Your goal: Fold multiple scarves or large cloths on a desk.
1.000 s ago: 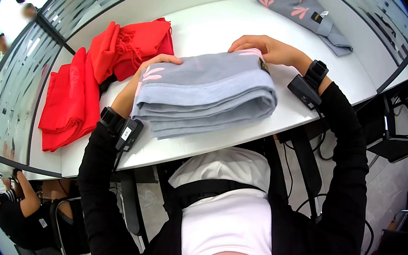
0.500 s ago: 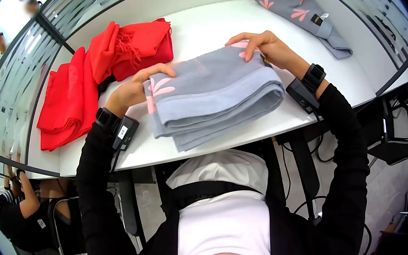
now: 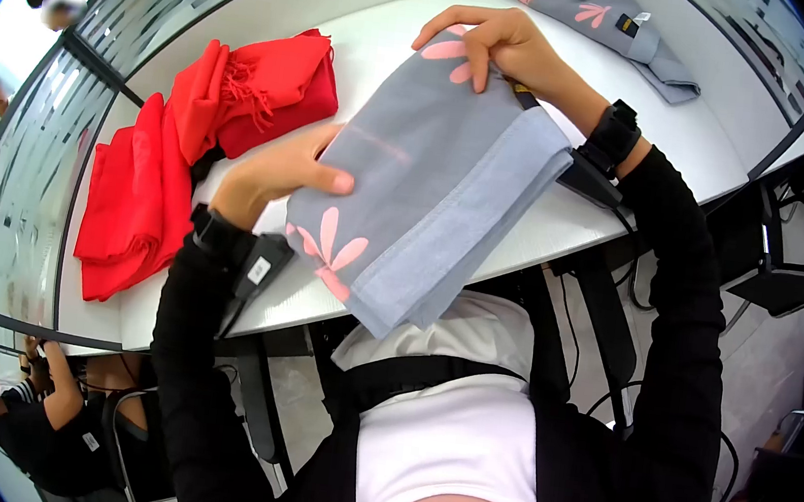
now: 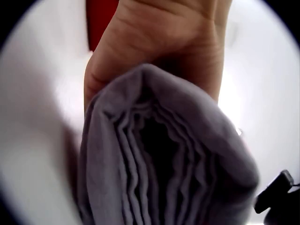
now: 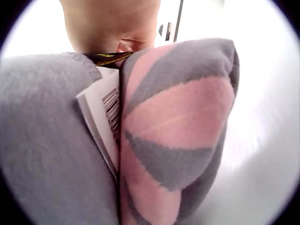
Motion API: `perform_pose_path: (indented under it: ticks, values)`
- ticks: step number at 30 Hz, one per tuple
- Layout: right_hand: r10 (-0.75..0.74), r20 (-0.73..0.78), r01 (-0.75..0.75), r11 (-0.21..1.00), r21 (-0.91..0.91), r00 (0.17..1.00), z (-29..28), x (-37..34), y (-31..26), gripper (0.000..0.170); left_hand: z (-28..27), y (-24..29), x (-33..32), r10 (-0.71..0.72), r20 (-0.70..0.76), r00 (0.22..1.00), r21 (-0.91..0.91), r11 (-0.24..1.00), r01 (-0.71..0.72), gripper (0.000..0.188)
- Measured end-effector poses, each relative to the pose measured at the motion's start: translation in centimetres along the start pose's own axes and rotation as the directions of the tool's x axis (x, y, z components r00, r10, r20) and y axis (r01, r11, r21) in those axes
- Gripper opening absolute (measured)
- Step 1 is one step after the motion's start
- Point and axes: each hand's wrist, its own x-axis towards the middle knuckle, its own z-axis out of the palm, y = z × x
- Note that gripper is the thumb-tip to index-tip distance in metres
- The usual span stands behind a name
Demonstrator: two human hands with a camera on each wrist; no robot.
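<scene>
A folded grey scarf (image 3: pixel 412 163) with pink flower shapes is held tilted over the front of the table, its pale hem band toward the person. My left hand (image 3: pixel 277 169) grips its left edge, thumb on top and fingers hidden behind. At the far right corner my right hand (image 3: pixel 519 54) grips it, fingers bent over the pink print. Stacked folds of the scarf (image 4: pixel 110 164) show end-on below the palm in the left wrist view. A white barcode tag (image 5: pixel 110 105) and a dark label (image 5: pixel 105 59) sit between the folds in the right wrist view.
Folded red scarves (image 3: pixel 134 206), one fringed (image 3: pixel 252 85), lie at the left of the white table (image 3: pixel 374 59). Another grey scarf with pink flowers (image 3: pixel 597 15) lies at the back right. Partitions (image 3: pixel 33 179) edge the table. Other people are at the left.
The grey scarf has been raised from the tabletop and tilted so its upper face shows. My right hand has moved up and away; the left hand's thumb now lies across the top.
</scene>
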Motion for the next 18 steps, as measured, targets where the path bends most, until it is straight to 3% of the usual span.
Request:
perform_pose_path:
  ticks: [1, 2, 3, 5, 6, 8, 10, 11, 12, 13, 14, 16, 17, 18]
  values:
    - [0.042, -0.003, -0.042, 0.999, 0.027, 0.999, 0.1, -0.2, 0.2, 0.03, 1.0, -0.6, -0.3, -0.145, -0.13, 0.981, -0.063, 0.988, 0.138, 0.062]
    - [0.047, 0.028, -0.047, 0.999, 0.01, 0.999, 0.1, -0.2, 1.0, 0.029, 2.2, -0.1, -0.7, -0.205, -0.198, 0.958, -0.111, 0.976, 0.186, 0.058]
    - [0.153, 0.073, -0.152, 0.988, -0.024, 0.986, 0.1, -0.3, 1.1, 0.028, 3.3, 0.8, -1.4, -0.265, -0.266, 0.927, -0.162, 0.96, 0.228, 0.054]
    - [0.356, 0.153, -0.343, 0.933, -0.109, 0.922, 0.1, -0.3, 1.0, 0.028, 5.3, 2.1, -3.6, -0.172, -0.415, 0.893, -0.221, 0.972, 0.084, 0.052]
    - [0.251, 0.172, -0.242, 0.968, -0.068, 0.953, 0.4, -0.7, 0.9, 0.024, 6.4, 2.7, -4.9, -0.085, -0.494, 0.865, -0.215, 0.976, -0.027, 0.051]
    - [0.326, 0.261, -0.332, 0.943, -0.024, 0.908, 0.6, -1.1, 0.8, 0.022, 7.7, 2.2, -7.9, -0.021, -0.727, 0.686, -0.178, 0.971, -0.159, 0.064]
    - [0.374, 0.389, -0.385, 0.921, -0.052, 0.842, 0.6, -1.6, 1.6, 0.023, 9.4, 2.2, -11.1, 0.099, -0.886, 0.454, -0.028, 0.964, -0.265, 0.079]
    - [0.367, 0.443, -0.321, 0.93, -0.177, 0.818, 0.9, -1.8, 2.2, 0.023, 9.6, 1.5, -13.1, 0.161, -0.934, 0.318, 0.065, 0.955, -0.291, 0.071]
    - [0.384, 0.441, -0.334, 0.923, -0.19, 0.811, 1.1, -2.0, 2.1, 0.022, 9.2, 0.0, -15.8, 0.295, -0.941, 0.166, 0.246, 0.933, -0.262, 0.063]
    - [0.401, 0.437, -0.346, 0.916, -0.202, 0.805, 1.3, -2.2, 2.1, 0.021, 8.3, -2.5, -19.4, 0.517, -0.856, 0.015, 0.515, 0.855, -0.063, 0.056]
    - [0.409, 0.44, -0.362, 0.912, -0.191, 0.799, 1.3, -2.1, 1.9, 0.021, 7.0, -4.8, -23.8, 0.724, -0.682, -0.108, 0.69, 0.685, 0.235, 0.05]
    - [0.43, 0.452, -0.398, 0.902, -0.169, 0.782, 1.2, -2.0, 1.3, 0.021, 7.2, -1.0, -24.5, 0.642, -0.5, -0.581, 0.7, 0.695, 0.165, 0.042]
    - [0.425, 0.459, -0.399, 0.903, -0.159, 0.78, 1.3, -2.1, 1.3, 0.022, 7.3, 0.9, -24.9, 0.539, -0.361, -0.761, 0.72, 0.679, 0.139, 0.04]
    - [0.421, 0.464, -0.398, 0.905, -0.151, 0.78, 1.3, -2.1, 1.3, 0.022, 6.4, 0.3, -28.0, 0.599, -0.259, -0.758, 0.782, 0.591, 0.2, 0.041]
